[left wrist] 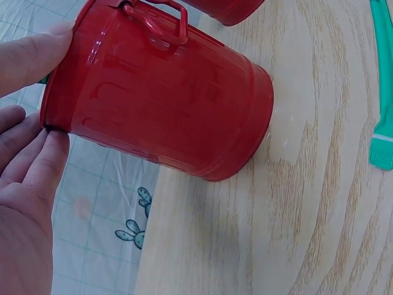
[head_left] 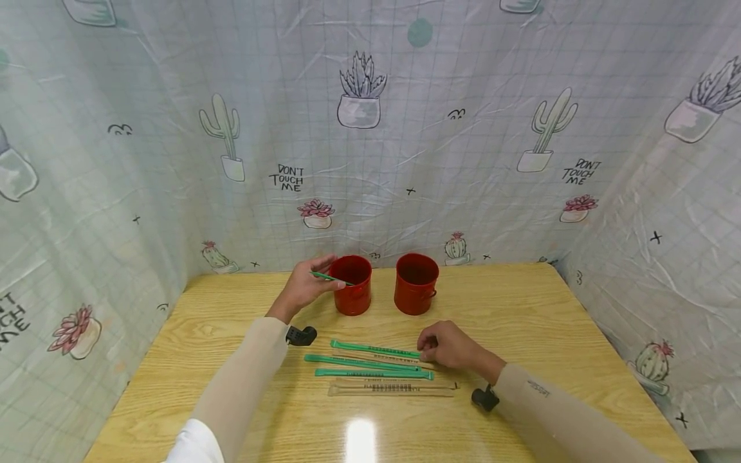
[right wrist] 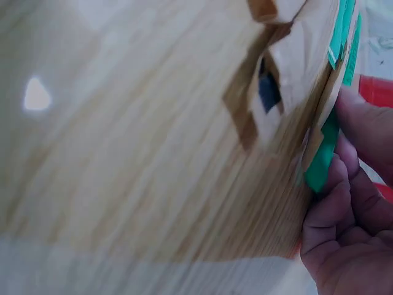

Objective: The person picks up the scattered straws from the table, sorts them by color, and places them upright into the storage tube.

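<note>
Two red metal buckets stand at the back, a left bucket point(head_left: 354, 299) and a right bucket point(head_left: 415, 297). My left hand point(head_left: 311, 283) is at the left bucket's rim and holds a thin green straw point(head_left: 323, 276) between thumb and fingers, its tip reaching over the opening. In the left wrist view that straw is mostly hidden behind the thumb. Paper-wrapped straws in green and brown lie side by side in front of the buckets. My right hand point(head_left: 454, 347) pinches the right end of the farthest green wrapped straw point(head_left: 370, 348).
Nearer me lie more green wrapped straws point(head_left: 359, 373) and printed brown wrapped straws point(head_left: 393, 387) on the wooden table point(head_left: 243, 399). A patterned curtain point(head_left: 399, 154) hangs around the table's back and sides. Small black cameras sit at both wrists.
</note>
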### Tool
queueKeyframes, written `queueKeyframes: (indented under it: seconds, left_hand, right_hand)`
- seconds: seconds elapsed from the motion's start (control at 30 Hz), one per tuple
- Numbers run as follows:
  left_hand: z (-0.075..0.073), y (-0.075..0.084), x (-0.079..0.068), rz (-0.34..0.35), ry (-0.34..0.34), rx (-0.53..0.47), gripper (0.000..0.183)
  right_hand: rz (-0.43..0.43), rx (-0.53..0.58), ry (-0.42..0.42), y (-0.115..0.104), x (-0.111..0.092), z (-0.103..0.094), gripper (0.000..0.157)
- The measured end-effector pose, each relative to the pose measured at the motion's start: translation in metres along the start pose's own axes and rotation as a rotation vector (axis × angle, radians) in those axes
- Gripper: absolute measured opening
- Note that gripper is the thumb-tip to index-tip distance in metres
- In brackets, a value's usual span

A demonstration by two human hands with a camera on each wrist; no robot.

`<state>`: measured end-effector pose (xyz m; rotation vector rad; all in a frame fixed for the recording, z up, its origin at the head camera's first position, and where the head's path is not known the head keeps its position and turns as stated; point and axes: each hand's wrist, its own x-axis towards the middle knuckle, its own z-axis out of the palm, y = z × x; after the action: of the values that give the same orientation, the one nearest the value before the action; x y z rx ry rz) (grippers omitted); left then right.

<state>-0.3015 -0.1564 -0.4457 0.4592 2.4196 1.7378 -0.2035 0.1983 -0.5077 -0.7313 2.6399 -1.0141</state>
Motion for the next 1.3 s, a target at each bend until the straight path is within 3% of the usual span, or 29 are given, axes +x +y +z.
queueKeyframes:
  seconds: [0.23, 0.37, 0.7, 1.07, 1.3]
  left_hand:
    - [0.001, 0.003, -0.002, -0.004, -0.003, -0.004, 0.075]
    - [0.001, 0.005, -0.003, -0.013, 0.0, -0.005, 0.074]
    - [0.002, 0.002, -0.001, -0.007, -0.004, 0.013, 0.074]
    - [0.003, 0.002, -0.002, -0.019, 0.002, 0.001, 0.074]
    - [0.002, 0.004, -0.003, -0.008, 0.007, 0.006, 0.074]
  right_hand:
    - [0.011, -0.116, -0.068, -0.005, 0.001, 0.001, 0.008]
    - [-0.006, -0.112, -0.073, -0.002, 0.002, 0.0, 0.012]
    - [-0.053, 0.038, 0.026, 0.002, -0.001, -0.005, 0.009]
    - [-0.166, 0.18, 0.142, -0.024, 0.007, -0.015, 0.007]
    - [-0.217, 0.215, 0.168, -0.043, 0.02, -0.017, 0.01]
